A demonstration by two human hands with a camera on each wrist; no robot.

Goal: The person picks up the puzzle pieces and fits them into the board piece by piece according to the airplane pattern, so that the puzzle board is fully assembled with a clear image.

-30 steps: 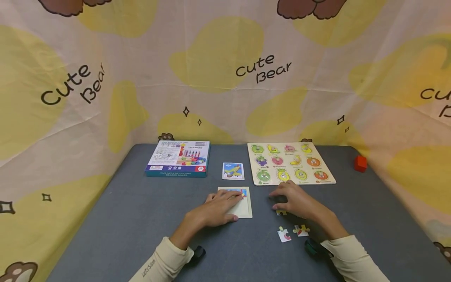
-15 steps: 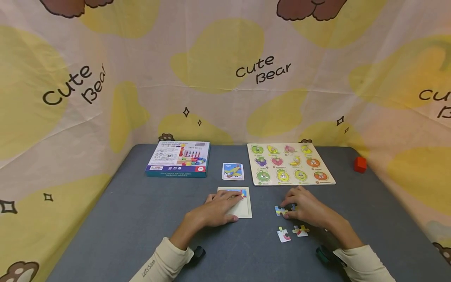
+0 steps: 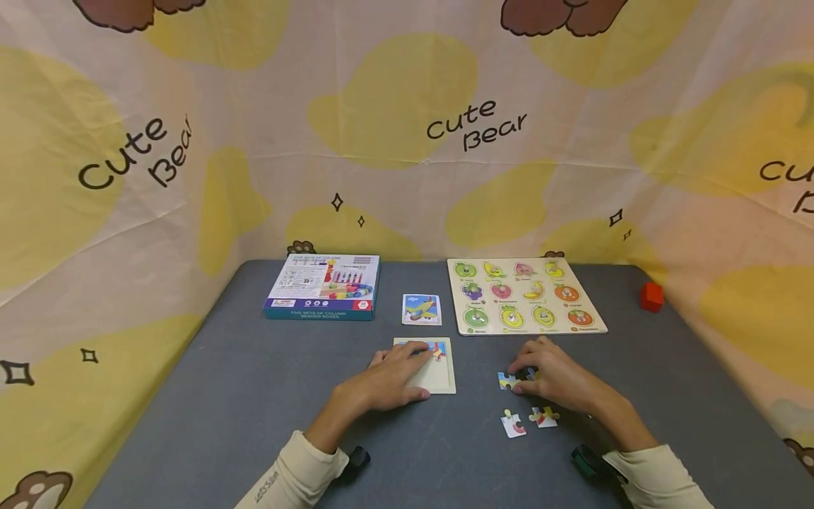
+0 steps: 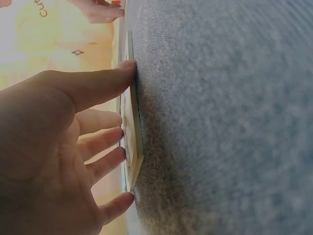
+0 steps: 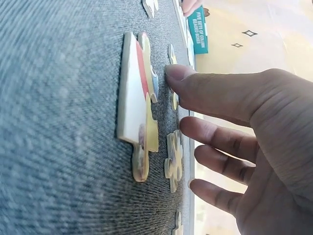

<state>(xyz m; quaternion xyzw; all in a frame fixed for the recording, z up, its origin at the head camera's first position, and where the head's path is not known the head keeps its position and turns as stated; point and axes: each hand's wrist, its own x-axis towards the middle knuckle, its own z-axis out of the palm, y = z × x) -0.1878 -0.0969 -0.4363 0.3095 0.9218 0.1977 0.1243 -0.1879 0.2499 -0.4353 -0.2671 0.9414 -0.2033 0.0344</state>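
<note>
At the back, largest by far, a cloth backdrop (image 3: 381, 99) with yellow patches and lettering; below, the grey tabletop (image 3: 242, 375). Toward the rear on the right, a fruit board (image 3: 527, 297); to its left, a teal-edged box (image 3: 322, 286) lying flat.

Near the middle, the left hand (image 3: 394, 379), fingers loosely spread over the tray (image 3: 440, 380), thumb at its near edge: seemingly steadying, not clutching. Farther right, the right hand (image 3: 555, 378), bent low over the tabletop, a clear gap between thumb and fingertips; nothing visibly pinched.

Flat under the left fingers, that same tray, with bits of picture along its far side and bare base nearer. Just beyond, an airplane card (image 3: 421, 309); at the far right, well apart, a red block (image 3: 651, 297).

Smallest, the loose jigsaw bits: a blue-and-yellow piece (image 3: 506, 382) right by the right thumb, contact uncertain; a half-hidden piece (image 5: 174, 159) beneath the right hand; on the near side, a white-and-red piece (image 3: 513, 424) beside a yellow-tabbed piece (image 3: 544, 417); cut off in the right wrist view, one more piece (image 5: 178, 225).

Step in hand, by judgement: choosing or picking up a piece. Called for next: a thumb-and-finger pinch, then alignment with the tray's gaps.
</note>
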